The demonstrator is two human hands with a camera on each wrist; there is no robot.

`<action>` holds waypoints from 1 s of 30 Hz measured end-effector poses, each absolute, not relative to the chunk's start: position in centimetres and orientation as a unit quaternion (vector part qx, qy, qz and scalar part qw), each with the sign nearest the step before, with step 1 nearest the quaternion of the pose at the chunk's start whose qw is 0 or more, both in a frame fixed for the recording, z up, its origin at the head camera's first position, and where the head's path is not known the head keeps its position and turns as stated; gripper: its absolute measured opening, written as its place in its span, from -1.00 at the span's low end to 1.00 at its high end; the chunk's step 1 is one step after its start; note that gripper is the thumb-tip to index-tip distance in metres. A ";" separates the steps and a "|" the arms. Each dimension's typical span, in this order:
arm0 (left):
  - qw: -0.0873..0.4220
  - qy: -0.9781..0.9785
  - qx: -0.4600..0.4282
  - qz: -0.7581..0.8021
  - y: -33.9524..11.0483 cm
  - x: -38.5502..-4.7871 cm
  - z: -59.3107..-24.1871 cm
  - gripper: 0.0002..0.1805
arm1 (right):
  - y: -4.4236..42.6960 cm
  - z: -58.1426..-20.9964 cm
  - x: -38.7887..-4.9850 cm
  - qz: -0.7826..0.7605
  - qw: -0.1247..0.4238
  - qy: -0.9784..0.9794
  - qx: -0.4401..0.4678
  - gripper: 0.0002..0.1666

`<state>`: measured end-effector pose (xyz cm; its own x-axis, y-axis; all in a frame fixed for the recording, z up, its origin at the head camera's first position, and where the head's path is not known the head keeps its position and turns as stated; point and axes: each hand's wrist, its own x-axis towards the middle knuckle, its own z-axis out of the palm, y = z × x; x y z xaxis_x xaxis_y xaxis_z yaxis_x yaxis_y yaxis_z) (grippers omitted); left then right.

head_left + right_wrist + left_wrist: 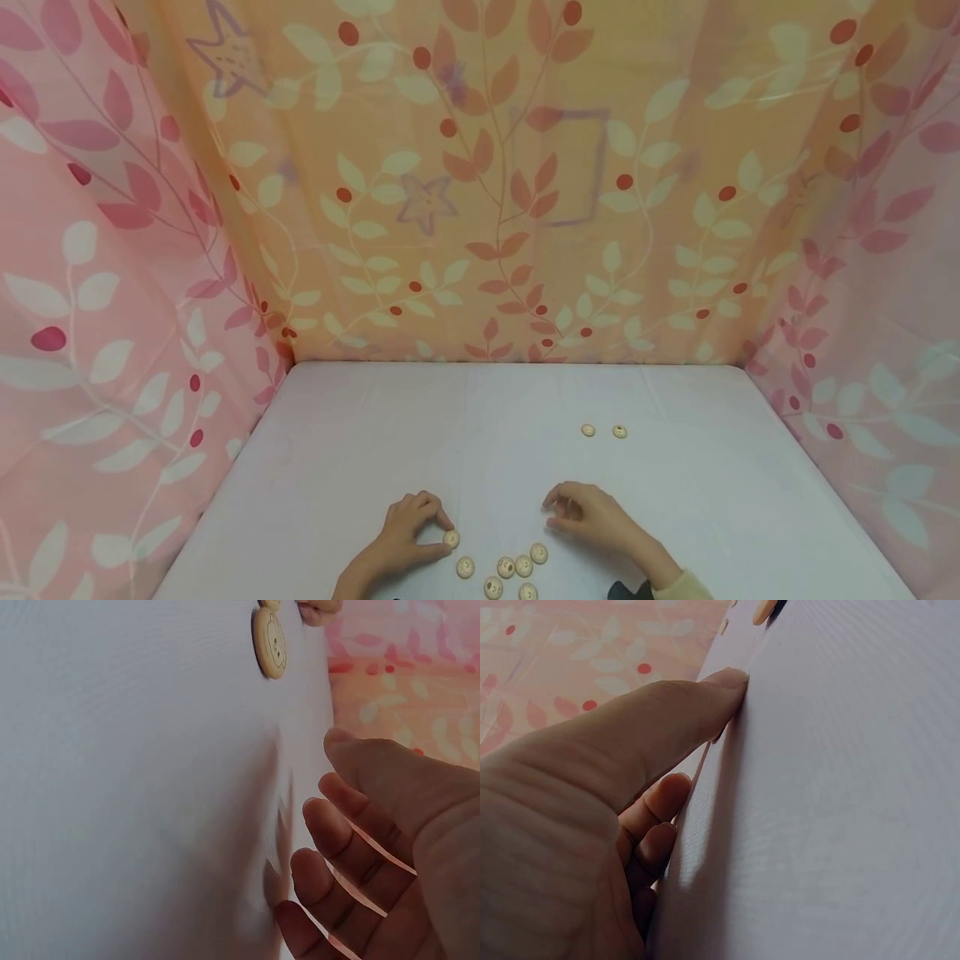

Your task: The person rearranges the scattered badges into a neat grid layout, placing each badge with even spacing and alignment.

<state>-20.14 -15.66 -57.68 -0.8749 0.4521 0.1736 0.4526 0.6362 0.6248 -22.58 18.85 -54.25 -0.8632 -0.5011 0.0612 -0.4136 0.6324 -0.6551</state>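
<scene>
Facing upward, the pinched disc [451, 539] looks round.

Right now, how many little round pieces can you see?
9: one piece pinched by the left hand, six pieces loosely grouped at the bottom middle, two pieces farther back on the right. Others may be hidden.

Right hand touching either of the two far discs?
Apart: the head view shows white tabletop between the right hand and both far discs.
</scene>
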 end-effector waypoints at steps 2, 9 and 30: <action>-0.001 -0.904 -0.250 -0.346 -15.6 -20.1 -57.7 -0.79 | 18.8 -54.3 -22.5 -0.349 0.074 0.900 -0.252 -0.75; -0.003 -0.905 -0.248 -0.345 -15.5 -20.1 -57.5 -0.79 | 18.5 -54.5 -22.0 -0.358 0.091 0.887 -0.277 -0.74; -0.003 -0.906 -0.242 -0.347 -15.5 -20.0 -57.5 -0.79 | 17.8 -55.2 -21.1 -0.312 0.030 0.871 -0.378 -0.70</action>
<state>-20.02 -15.55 -57.48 -0.8826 0.4409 0.1630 0.4370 0.6421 0.6299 -21.09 17.82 -55.18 -0.7117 -0.6779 0.1841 -0.6406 0.5187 -0.5663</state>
